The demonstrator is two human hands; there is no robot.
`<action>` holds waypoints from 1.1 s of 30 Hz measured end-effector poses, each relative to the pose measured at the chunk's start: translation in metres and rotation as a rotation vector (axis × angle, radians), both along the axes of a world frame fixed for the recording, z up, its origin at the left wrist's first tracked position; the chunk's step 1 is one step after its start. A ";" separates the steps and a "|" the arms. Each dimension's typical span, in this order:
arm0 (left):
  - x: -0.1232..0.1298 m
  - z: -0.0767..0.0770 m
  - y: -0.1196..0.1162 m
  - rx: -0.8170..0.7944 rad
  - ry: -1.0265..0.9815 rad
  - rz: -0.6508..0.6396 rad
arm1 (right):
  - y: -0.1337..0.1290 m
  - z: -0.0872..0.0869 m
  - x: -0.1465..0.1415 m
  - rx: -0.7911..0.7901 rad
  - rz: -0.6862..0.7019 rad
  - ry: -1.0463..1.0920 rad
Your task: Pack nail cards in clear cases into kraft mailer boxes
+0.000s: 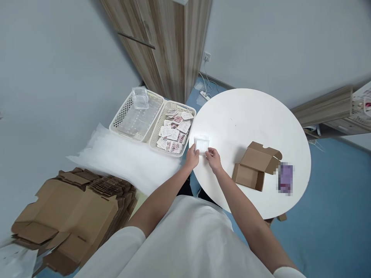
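— The white shirt [191, 239] is closest. Where's the white packet [202, 145]?
— At the left side of the round worktop [246, 116]. Left hand [191, 157] and right hand [215, 160] each have their grip clamped on a near corner, probably to steady it evenly.
— Why's the card basket [165, 151] there?
— Beside the worktop, likely for easy reach. The open carton [248, 175] stands well apart on the right, probably so it doesn't crowd the hands.
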State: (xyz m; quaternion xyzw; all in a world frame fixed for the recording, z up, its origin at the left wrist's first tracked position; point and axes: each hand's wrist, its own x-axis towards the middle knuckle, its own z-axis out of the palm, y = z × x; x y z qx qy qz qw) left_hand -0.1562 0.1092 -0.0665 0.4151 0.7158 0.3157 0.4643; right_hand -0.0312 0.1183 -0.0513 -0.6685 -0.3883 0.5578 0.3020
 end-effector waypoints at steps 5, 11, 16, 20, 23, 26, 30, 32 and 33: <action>-0.001 -0.005 -0.018 0.008 -0.114 0.011 | -0.020 -0.008 0.014 -0.041 -0.029 -0.087; 0.011 0.002 -0.031 0.092 -0.142 -0.019 | -0.042 0.003 0.033 0.069 -0.001 -0.134; 0.037 0.027 -0.043 0.237 -0.151 -0.090 | -0.058 0.028 0.065 0.197 0.015 -0.138; 0.077 0.045 -0.052 0.272 -0.090 -0.194 | -0.076 0.045 0.110 0.273 -0.015 -0.154; 0.115 0.053 -0.057 0.270 -0.013 -0.301 | -0.091 0.049 0.151 0.293 -0.046 -0.206; 0.152 0.055 -0.060 0.258 0.067 -0.413 | -0.102 0.047 0.189 0.285 -0.061 -0.243; 0.188 0.052 -0.061 0.210 0.180 -0.506 | -0.107 0.035 0.224 0.258 -0.014 -0.339; 0.197 0.049 -0.060 0.160 0.237 -0.539 | -0.106 0.029 0.233 0.235 0.040 -0.380; 0.200 0.048 -0.059 0.130 0.262 -0.552 | -0.105 0.026 0.236 0.225 0.064 -0.394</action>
